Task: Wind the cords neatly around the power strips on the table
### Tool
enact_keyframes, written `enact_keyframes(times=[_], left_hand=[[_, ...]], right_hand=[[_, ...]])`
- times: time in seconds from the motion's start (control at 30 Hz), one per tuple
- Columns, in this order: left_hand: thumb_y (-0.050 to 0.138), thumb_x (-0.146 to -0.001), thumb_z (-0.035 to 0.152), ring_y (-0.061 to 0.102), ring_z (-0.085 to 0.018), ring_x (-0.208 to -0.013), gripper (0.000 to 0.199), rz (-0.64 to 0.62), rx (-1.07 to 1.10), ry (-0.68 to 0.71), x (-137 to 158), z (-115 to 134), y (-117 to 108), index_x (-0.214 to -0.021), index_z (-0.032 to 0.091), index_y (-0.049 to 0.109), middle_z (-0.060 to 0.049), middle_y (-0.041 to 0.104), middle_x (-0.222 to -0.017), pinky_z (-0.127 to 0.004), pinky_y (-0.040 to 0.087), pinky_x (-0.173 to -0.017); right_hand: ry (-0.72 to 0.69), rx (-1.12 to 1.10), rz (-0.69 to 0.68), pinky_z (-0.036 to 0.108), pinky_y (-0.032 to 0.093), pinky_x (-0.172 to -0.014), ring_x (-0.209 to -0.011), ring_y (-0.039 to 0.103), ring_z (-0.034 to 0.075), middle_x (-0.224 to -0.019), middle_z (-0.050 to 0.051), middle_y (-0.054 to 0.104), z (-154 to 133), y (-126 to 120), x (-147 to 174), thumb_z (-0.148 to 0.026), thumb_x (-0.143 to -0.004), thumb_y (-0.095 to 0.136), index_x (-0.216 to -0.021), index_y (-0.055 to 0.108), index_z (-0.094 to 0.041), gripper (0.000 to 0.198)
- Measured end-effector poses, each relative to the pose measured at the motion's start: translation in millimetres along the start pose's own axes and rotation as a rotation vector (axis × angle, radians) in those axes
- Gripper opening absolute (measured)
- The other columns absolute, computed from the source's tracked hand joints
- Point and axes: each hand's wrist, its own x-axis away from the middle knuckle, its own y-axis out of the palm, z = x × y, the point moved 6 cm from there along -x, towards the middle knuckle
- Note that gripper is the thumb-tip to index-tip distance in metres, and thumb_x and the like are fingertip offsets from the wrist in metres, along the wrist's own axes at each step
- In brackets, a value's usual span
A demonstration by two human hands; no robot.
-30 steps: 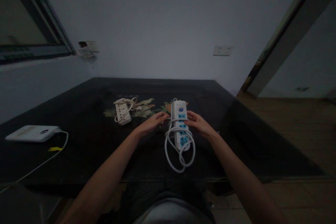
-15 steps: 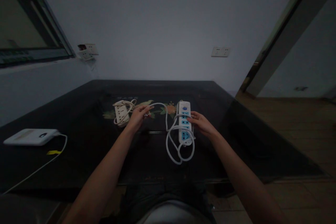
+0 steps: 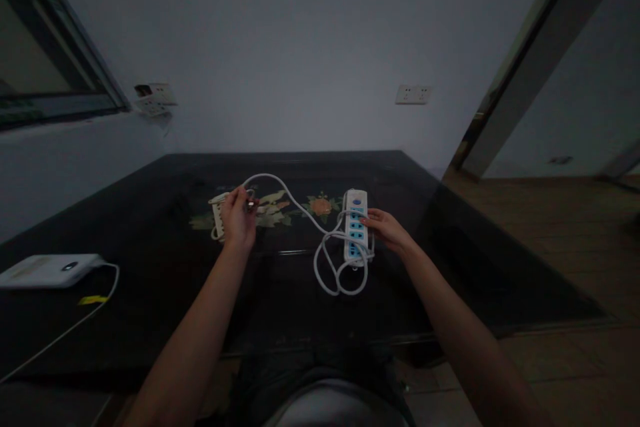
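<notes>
On the dark table lies a white power strip (image 3: pixel 356 225) with blue sockets and a round blue button at its far end. My right hand (image 3: pixel 389 228) grips its right side, fingertips on the sockets. The strip's white cord (image 3: pixel 299 205) lies in loose loops over its near half, then arches up leftward to my left hand (image 3: pixel 239 221). That hand is closed around the cord's plug (image 3: pixel 251 204), whose metal prongs show at the fingers' right. Behind the left hand sits a smaller cream power strip (image 3: pixel 218 211), partly hidden.
A white box-like device (image 3: pixel 50 270) with a thin cable (image 3: pixel 65 337) and yellow tag (image 3: pixel 93 300) is on the left. Wall sockets (image 3: pixel 413 94) are at the back, others (image 3: pixel 154 99) hang loose at the left corner. The table (image 3: pixel 300 313) ends close to my body.
My left hand has moved left with the plug, in front of the cream power strip, drawing out a longer stretch of cord. My right hand stays on the white strip.
</notes>
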Motion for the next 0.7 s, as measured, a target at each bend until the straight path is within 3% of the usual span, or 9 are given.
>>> enact_keyframes(times=[0.17, 0.4, 0.57, 0.7], left_hand=[[0.061, -0.077, 0.041, 0.060, -0.016, -0.067, 0.025, -0.150, -0.289, 0.045, 13, 5, 19, -0.090, 0.021, 0.061, -0.002, 0.063, -0.075, -0.028, 0.048, -0.060], [0.059, -0.076, 0.024, 0.064, -0.022, -0.078, 0.024, -0.458, -0.846, 0.242, 35, -3, 47, -0.099, 0.019, 0.063, -0.004, 0.068, -0.079, -0.035, 0.048, -0.076], [0.058, -0.078, 0.019, 0.066, -0.024, -0.077, 0.030, -0.559, -0.904, 0.181, 42, -21, 49, -0.108, 0.019, 0.061, -0.007, 0.068, -0.085, -0.038, 0.049, -0.079], [0.051, -0.082, 0.015, 0.065, -0.026, -0.094, 0.034, -0.584, -0.952, 0.216, 41, -27, 48, -0.115, 0.018, 0.058, -0.010, 0.067, -0.099, -0.040, 0.048, -0.088]], right_hand=[[0.008, 0.010, 0.016, 0.023, 0.055, -0.059, -0.069, 0.068, 0.014, -0.088, 0.006, 0.072, 4, -3, -3, -0.011, -0.071, 0.071, -0.093, 0.059, -0.016, 0.026], [0.016, 0.027, 0.019, 0.026, 0.058, -0.062, -0.071, 0.069, 0.016, -0.090, 0.008, 0.072, 9, -3, -5, -0.014, -0.070, 0.073, -0.092, 0.060, -0.016, 0.025], [0.015, 0.048, 0.008, 0.029, 0.059, -0.063, -0.071, 0.069, 0.017, -0.092, 0.009, 0.071, 10, -3, -5, -0.017, -0.070, 0.075, -0.092, 0.060, -0.016, 0.026], [0.007, 0.072, 0.004, 0.026, 0.058, -0.060, -0.072, 0.069, 0.017, -0.092, 0.009, 0.071, 10, -2, -4, -0.017, -0.071, 0.073, -0.093, 0.061, -0.015, 0.024]])
